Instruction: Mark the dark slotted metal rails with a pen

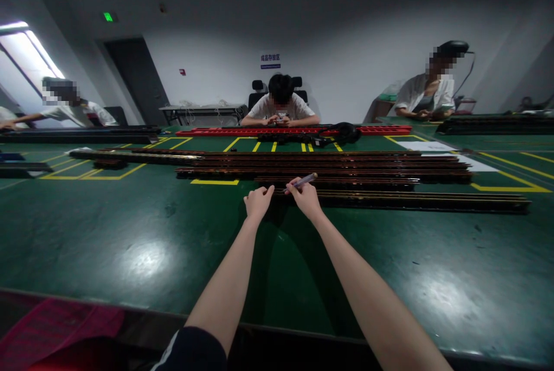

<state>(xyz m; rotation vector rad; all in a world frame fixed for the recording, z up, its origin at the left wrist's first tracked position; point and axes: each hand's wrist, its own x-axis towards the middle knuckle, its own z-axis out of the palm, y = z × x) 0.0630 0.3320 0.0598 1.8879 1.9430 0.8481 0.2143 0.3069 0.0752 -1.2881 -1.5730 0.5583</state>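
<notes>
My right hand (306, 198) is closed round a slim pen (306, 180), with its tip pointing down and left. Below it lies a long dark strip (424, 201) with thin gold-coloured lines, running off to the right. At that strip's left end, my left hand (258, 202) is closed, thumb toward the pen; its fingertips are partly hidden. Just behind both hands, a stack of long dark-brown strips (320, 163) lies across the green table (130, 227).
Yellow tape (215, 182) marks the table. White sheets (476, 163) lie at the right, behind the strips. Farther back are red strips (385, 130) and a coiled black cable (346, 132). A person (281, 108) sits opposite, with others at both sides.
</notes>
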